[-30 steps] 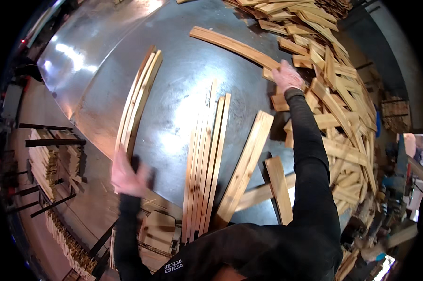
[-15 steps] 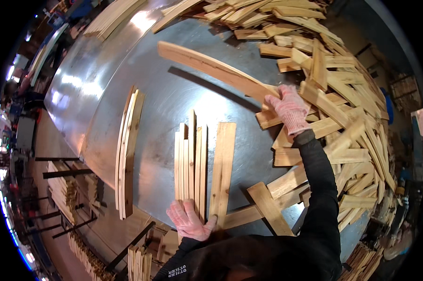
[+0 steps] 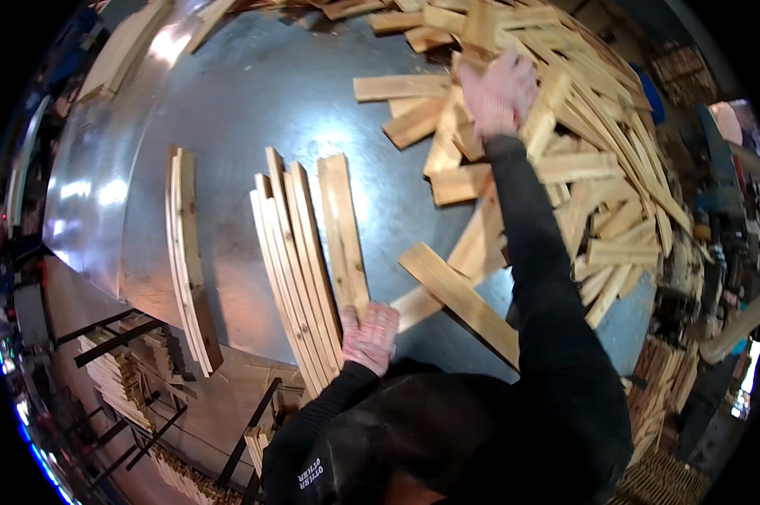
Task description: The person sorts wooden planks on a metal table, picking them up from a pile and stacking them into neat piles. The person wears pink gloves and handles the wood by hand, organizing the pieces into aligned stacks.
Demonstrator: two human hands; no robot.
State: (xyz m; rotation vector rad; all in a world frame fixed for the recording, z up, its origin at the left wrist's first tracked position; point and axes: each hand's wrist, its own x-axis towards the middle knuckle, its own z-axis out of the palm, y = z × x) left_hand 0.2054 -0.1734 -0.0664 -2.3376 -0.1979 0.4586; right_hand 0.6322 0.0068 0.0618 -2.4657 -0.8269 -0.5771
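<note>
My left hand, in a pink-white knit glove, is closed around the near end of a flat wooden slat. Just left of that slat, several narrow slats stand on edge, side by side on the metal table. My right hand, gloved alike, is stretched far forward over a heap of loose slats. Its thumb and fingers are spread on the wood, and the fingertips are partly lost among the pieces. One loose slat lies aslant between my arms.
A smaller row of slats lies to the left, jutting over the table's near edge. Long boards are at the far left. Below the table's left side stand dark metal bars with stacked slats. More wood is stacked at the lower right.
My right hand has moved forward into the heap, and the long slat it held is no longer in it. My left hand has shifted from the narrow slats onto the flat slat's end. The view has turned.
</note>
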